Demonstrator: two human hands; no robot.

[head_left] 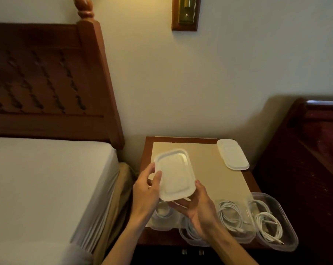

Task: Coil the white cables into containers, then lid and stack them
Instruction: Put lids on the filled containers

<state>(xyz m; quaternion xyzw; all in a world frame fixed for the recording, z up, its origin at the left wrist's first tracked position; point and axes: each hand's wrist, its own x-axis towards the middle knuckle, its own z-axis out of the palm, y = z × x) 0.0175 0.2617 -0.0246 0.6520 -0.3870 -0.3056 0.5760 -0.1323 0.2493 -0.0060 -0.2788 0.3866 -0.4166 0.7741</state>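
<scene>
Both hands hold one white lid (pixel 174 174) above the nightstand (pixel 248 178). The left hand (pixel 145 192) pinches the lid's left edge between thumb and curled fingers; the right hand (pixel 199 209) supports its near end, thumb on top and fingers spread beneath. A stack of lids (pixel 232 154) lies at the far right corner. Four clear containers (pixel 276 222) sit unlidded along the near edge, each holding a coiled white cable (pixel 229 215); two are partly hidden by the hands.

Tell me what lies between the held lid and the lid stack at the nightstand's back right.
Only bare tan mat separates the held lid from the lid stack, as the head view shows.
</scene>
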